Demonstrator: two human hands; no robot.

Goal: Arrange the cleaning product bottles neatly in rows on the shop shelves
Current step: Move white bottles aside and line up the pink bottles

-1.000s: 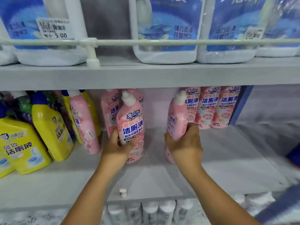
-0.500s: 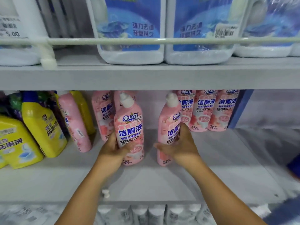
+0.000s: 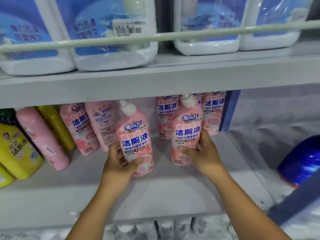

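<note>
Head view: two pink bottles stand near the front of the middle shelf (image 3: pixel 155 193), each held by one hand. The left hand (image 3: pixel 119 163) curls round the lower body of the left bottle (image 3: pixel 136 141), thumb across the front label, fingers behind it. The right hand (image 3: pixel 203 153) grips the right bottle (image 3: pixel 187 134) low down in the same way, thumb on the front and fingers wrapped round its right side. Both bottles are upright with white caps and labels facing out, and stand apart from each other with bare shelf between them. Farther back, more pink bottles (image 3: pixel 213 113) line the rear on the right, and others (image 3: pixel 78 129) stand behind the left bottle. At far left sit yellow bottles (image 3: pixel 17 151), one pink bottle (image 3: pixel 41 139) leaning among them. Above, large white jugs (image 3: pixel 110 32) with blue labels stand behind a rail (image 3: pixel 173 36). A blurred blue object (image 3: pixel 301 160), perhaps a cap, shows at right.
</note>
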